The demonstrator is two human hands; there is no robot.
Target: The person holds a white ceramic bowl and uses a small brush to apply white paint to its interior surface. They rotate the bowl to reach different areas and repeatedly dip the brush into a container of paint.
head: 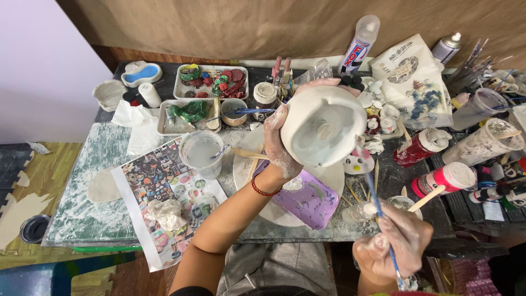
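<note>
Brown paper backs a cluttered, paint-smeared tabletop (82, 219). Above it, the person's left hand (279, 145) grips a white unglazed clay pot (323, 126), tipped on its side, over a purple plastic tray (307, 200). The clay-dusted right hand (397, 238) pinches a thin blue-handled paintbrush (378, 205) whose tip meets the pot's edge.

My left hand (278, 143), clay-whitened with a red bead bracelet (263, 191), holds a white clay pot (323, 125); blue-handled brush (378, 211); lilac palette tray (307, 200); grey-green smeared worktop (93, 186).
</note>
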